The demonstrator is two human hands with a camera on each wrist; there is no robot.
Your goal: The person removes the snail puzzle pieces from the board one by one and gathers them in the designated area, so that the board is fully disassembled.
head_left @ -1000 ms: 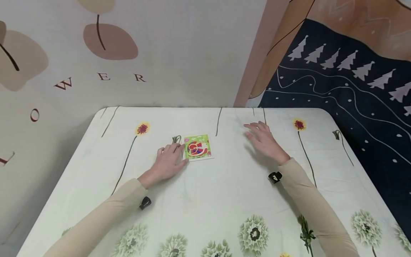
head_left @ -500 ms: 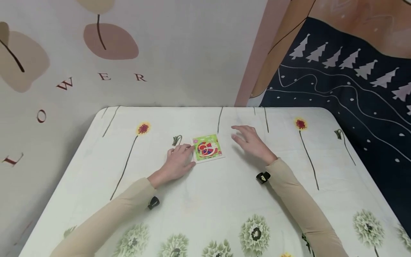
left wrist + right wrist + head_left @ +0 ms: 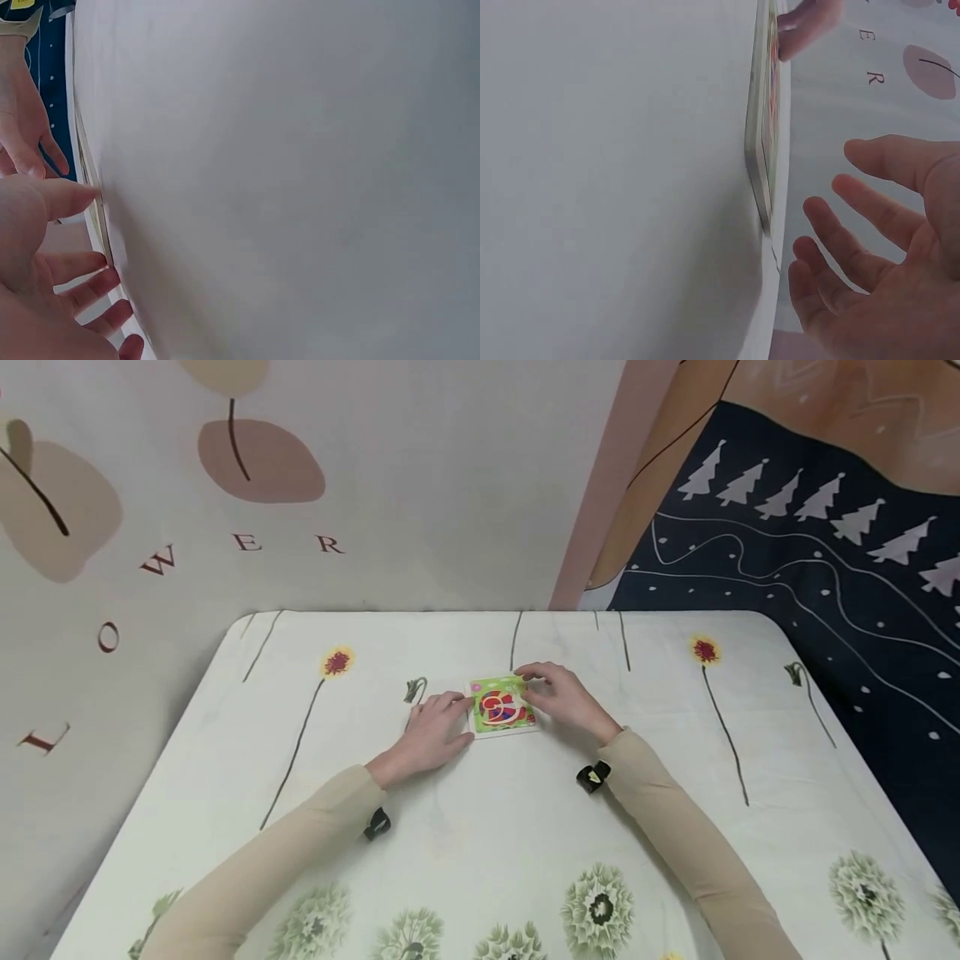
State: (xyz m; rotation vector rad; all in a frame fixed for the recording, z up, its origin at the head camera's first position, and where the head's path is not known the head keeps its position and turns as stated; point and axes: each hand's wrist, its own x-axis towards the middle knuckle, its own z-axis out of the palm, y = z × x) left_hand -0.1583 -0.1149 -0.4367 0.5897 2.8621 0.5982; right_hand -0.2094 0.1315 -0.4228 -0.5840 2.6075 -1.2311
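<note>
A small square puzzle board point(image 3: 504, 705) with a red and blue snail-like picture on green lies flat on the table in the head view. My left hand point(image 3: 430, 733) touches its left edge, the thumb near the lower left corner and the fingers loosely spread. At the right side is my right hand point(image 3: 567, 699), its fingertips close to the upper right corner. In the right wrist view, the board's pale edge point(image 3: 754, 150) shows side-on, and my right hand's relaxed fingers point(image 3: 847, 240) stand apart from it. Only a thin edge of the board shows in the left wrist view.
A white cloth with printed flowers point(image 3: 600, 906) covers the table point(image 3: 480, 818). Behind it hangs a pale backdrop point(image 3: 450, 527) with letters and leaf shapes. A dark blue cloth with white trees point(image 3: 750, 560) hangs at the right. Each wrist bears a black camera point(image 3: 592, 776).
The puzzle board has slid to the right with my left hand against it. My right hand has moved left and down toward the board's right side.
</note>
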